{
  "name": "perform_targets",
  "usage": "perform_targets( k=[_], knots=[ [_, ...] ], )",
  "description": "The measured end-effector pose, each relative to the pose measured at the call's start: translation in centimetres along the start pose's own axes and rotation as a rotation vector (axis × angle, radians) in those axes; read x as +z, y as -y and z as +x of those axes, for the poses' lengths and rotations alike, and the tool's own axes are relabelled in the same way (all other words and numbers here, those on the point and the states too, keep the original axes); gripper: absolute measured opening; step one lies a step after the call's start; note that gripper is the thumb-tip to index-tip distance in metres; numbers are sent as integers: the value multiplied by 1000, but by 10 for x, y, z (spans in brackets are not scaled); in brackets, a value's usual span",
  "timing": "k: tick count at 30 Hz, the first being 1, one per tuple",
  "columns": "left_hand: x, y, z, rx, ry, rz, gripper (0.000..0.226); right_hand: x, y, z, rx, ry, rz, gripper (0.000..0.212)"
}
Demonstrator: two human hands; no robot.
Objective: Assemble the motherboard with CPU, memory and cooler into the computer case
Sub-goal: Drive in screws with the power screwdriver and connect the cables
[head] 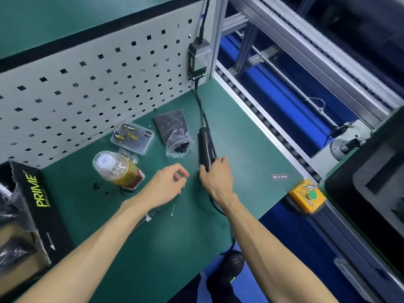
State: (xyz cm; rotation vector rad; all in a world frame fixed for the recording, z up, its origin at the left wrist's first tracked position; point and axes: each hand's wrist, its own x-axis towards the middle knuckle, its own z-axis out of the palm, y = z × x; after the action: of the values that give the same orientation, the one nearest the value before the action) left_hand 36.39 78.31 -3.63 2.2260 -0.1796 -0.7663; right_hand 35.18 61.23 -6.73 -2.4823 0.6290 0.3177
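A black electric screwdriver [205, 147] lies on the green mat [240, 136], its cable running up to a controller box [198, 60] on the pegboard. My right hand [216, 178] is wrapped around the screwdriver's near end. My left hand [168, 184] hovers just left of it, fingers curled with thumb and forefinger pinched; whether something small sits between them I cannot tell. A clear bag of black screws [176, 132] lies behind the hands. The dark computer case [371, 176] shows at the right edge.
A sticker packet [132, 136] and a bottle of yellow liquid [118, 169] lie left of the screw bag. A black PRIME box [32, 204] stands at the left. A yellow button box [307, 194] sits at the mat's right corner. Roller conveyor rails [273, 127] run behind.
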Motion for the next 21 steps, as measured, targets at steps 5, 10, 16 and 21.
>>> perform_targets(
  k=[5, 10, 16, 21],
  knots=[
    [5, -6, 15, -31, -70, -13, 16, -7, -11, -14, 12, -14, 347, 27],
    [17, -21, 33, -57, -204, -5, 15, -24, -17, -32, 66, -34, 645, 22],
    [50, -61, 39, 63, 10, -161, 23, -43, -35, -50, 44, -86, 841, 19],
    [74, -118, 31, 146, 300, -267, 31, -71, -65, -73, 71, -213, 924, 29]
  ],
)
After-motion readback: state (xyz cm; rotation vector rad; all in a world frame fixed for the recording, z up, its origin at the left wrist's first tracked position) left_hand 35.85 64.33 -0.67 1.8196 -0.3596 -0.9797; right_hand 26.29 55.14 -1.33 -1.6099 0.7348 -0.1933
